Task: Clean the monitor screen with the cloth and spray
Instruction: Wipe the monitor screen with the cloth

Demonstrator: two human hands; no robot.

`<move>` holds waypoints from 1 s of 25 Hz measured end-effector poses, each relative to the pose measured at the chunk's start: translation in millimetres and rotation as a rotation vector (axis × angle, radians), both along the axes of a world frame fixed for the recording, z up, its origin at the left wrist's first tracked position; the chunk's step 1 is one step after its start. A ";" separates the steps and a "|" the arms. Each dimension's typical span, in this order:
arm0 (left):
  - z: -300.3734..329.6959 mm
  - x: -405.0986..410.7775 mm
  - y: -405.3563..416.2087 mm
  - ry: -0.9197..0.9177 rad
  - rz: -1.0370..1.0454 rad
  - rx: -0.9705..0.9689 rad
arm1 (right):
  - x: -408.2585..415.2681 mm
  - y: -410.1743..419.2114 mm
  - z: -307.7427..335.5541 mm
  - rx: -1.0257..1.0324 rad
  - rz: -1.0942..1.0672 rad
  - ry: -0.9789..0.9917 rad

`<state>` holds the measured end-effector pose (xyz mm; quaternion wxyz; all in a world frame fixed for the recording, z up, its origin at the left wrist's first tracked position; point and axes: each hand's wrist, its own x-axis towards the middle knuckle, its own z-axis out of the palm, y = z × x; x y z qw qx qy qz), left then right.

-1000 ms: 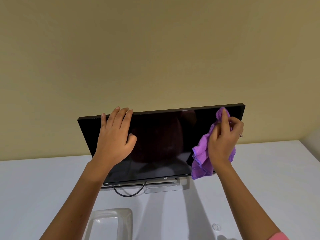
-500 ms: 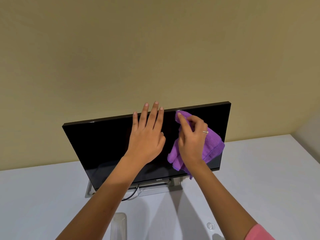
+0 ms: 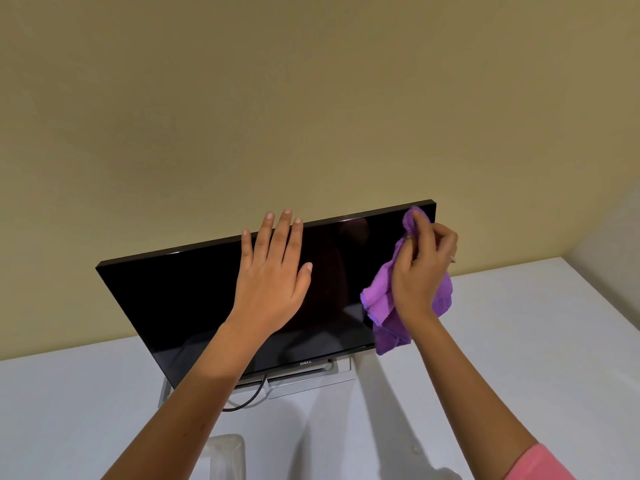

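On the white table [image 3: 519, 341], the monitor [image 3: 180, 306] stands tilted back, its dark screen facing the camera. At the monitor's upper right corner, the right hand [image 3: 420, 271] grips the purple cloth [image 3: 381, 299], fingers curled around a bunched fold and pressing it to the glass; the loose remainder hangs down toward the monitor's lower right edge. Near the middle of the monitor's top edge, the left hand [image 3: 273, 271] lies flat and open, fingers spread, fingertips reaching over the upper bezel. It holds nothing.
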<state>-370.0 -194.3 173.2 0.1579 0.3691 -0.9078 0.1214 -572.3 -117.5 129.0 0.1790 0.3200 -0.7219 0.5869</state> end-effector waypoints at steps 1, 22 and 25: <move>0.7 -0.3 -0.2 0.008 -0.002 0.008 | 7.0 -1.9 -0.2 0.014 0.032 0.043; 46.6 -25.8 -52.6 0.118 -0.156 0.308 | 7.0 3.0 -3.2 0.050 0.076 0.046; 44.1 -10.7 -44.9 0.238 -0.180 0.237 | 12.2 1.4 -4.3 0.054 0.067 0.049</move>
